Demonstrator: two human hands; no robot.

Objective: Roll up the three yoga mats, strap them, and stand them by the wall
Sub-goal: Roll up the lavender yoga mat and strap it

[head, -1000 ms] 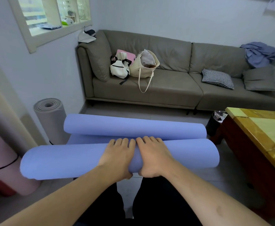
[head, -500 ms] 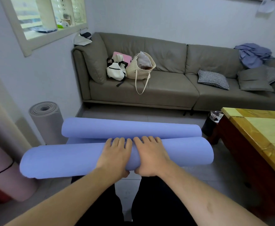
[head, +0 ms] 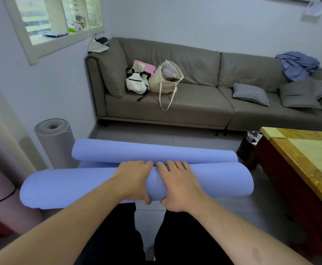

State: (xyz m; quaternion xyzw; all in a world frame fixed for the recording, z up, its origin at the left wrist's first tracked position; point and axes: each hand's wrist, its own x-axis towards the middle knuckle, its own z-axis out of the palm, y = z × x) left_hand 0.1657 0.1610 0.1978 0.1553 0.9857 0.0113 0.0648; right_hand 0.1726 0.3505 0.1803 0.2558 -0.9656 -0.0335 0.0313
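Note:
A blue yoga mat (head: pixel 76 186) lies across my knees, rolled from the near end into a thick roll. Its far end (head: pixel 152 152) curls up into a second, thinner roll just beyond. My left hand (head: pixel 133 180) and my right hand (head: pixel 179 186) grip the middle of the near roll side by side, fingers over the top and thumbs under it. A grey rolled mat (head: pixel 56 142) stands upright against the left wall. A pink rolled mat (head: pixel 1 199) with a black strap round it stands at the far left, partly cut off by the frame.
A grey sofa (head: pixel 204 106) with bags (head: pixel 154 79), cushions and blue clothes runs along the back wall. A wooden table (head: pixel 299 155) with a yellow top stands at the right. A small black bin (head: pixel 247 148) sits between them. Tiled floor lies ahead.
Both hands have rolled the near roll a little away from me, closing the gap to the far curl. Thumbs now hook under the roll. The camera shifted slightly.

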